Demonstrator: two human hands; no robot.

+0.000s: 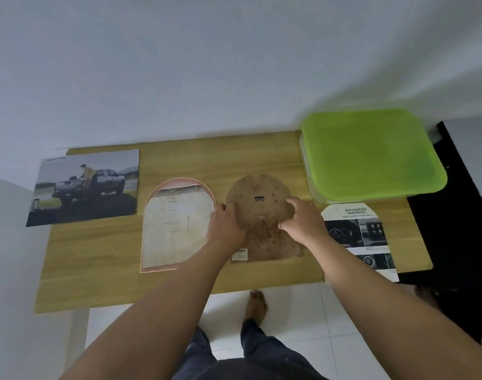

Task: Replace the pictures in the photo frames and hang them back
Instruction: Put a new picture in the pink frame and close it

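Backing board point(259, 193) lies mid-counter point(179, 160), hanger side up. Left hand point(226, 224) grips its left edge and right hand point(299, 218) curls over the right edge, so probably lifting or squaring it to refit. Material is brown fibreboard: arched top, dark mottled staining low down, small metal hanger near the top. Arched frame point(182, 181) with a pink rim sits just left, a pale sheet inside. Arch-cut print point(357, 231) lies to the right, likely the replacement. Truck picture point(83, 187) overhangs the far-left edge. Green-lidded plastic box point(371, 154) sits back right.
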